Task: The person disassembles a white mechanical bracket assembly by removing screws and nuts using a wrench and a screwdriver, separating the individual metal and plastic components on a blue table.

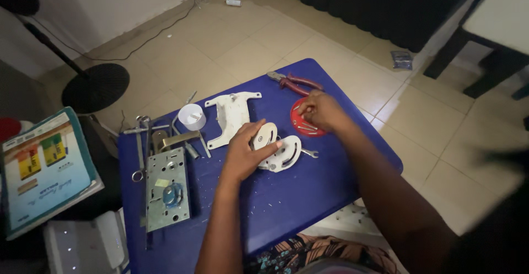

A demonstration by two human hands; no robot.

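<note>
My left hand [246,154] rests on a small oval metal plate [266,135] in the middle of the blue table [286,197], thumb and fingers gripping it. A second oval white plate [289,153] lies just right of it with a small wrench [309,153] beside it. My right hand [320,110] reaches into a red round lid [302,124] holding several screws, fingers pinched together there; whether it holds a screw is hidden.
Red-handled pliers [292,82] lie at the far table edge. A white bracket plate [232,115], a white cup [192,116], a grey mortise lock body [167,188], scissors and metal bars lie to the left. A booklet [44,169] sits off-table left.
</note>
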